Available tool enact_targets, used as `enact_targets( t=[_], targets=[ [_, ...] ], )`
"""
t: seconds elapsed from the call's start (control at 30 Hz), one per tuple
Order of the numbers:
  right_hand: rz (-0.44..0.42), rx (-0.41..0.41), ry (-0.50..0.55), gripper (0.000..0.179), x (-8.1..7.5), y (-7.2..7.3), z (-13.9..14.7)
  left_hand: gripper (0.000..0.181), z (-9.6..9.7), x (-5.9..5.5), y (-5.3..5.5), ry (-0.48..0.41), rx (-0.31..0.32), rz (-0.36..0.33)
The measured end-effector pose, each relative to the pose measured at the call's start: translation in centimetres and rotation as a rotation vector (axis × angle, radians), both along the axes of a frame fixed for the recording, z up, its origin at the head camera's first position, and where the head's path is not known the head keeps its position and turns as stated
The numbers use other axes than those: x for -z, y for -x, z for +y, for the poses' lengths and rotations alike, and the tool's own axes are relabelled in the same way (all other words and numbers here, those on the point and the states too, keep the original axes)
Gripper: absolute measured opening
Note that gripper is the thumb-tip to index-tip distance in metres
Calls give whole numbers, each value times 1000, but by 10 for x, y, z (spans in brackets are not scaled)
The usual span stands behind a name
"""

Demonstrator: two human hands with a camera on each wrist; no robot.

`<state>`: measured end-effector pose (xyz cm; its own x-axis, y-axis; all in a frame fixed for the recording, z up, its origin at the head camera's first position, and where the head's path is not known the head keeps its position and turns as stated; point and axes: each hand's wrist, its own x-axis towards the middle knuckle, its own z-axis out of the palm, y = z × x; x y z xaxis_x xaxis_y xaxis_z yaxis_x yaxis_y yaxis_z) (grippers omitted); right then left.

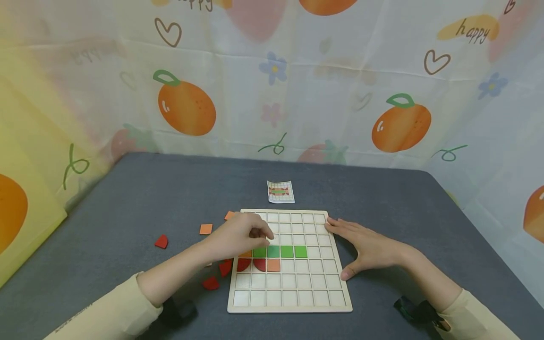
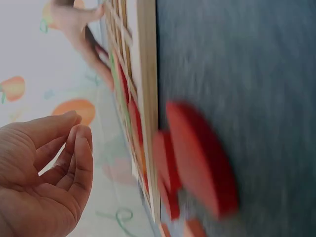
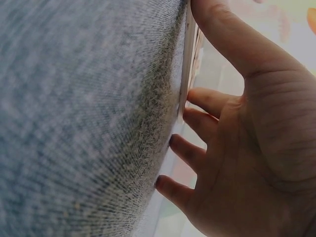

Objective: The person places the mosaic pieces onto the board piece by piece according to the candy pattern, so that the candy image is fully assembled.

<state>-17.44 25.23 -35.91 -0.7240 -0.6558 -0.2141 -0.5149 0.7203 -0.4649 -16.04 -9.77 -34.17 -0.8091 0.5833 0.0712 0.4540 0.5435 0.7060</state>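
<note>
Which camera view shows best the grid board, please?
The head view: there the grid board is seen from above, nearly whole, though the left hand covers some. The left wrist view shows part of it from a low angle; the right wrist view, only a thin strip of its edge.

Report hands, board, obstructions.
Left hand over grid board, fingers curled, no piece visible in them. Right hand touching board's right edge. Board partly filled with coloured pieces. Left hand hides part of board.
</note>
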Motion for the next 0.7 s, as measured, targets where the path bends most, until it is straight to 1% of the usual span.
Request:
enact_targets(
  t=[0.2, 0.4, 0.53, 0.7],
  targets=[
    [4, -5, 1, 118, 0, 0, 0, 14, -26, -9, 11, 32, -85, 28],
    [10, -8, -1, 119, 0, 0, 0, 17, -59, -10, 25, 69, -160, 46],
    [9, -7, 0, 119, 0, 1, 0, 19, -79, -9, 31, 97, -184, 32],
    [5, -12, 2, 118, 0, 1, 0, 23, -97, -7, 36, 140, -190, -17]
  ],
)
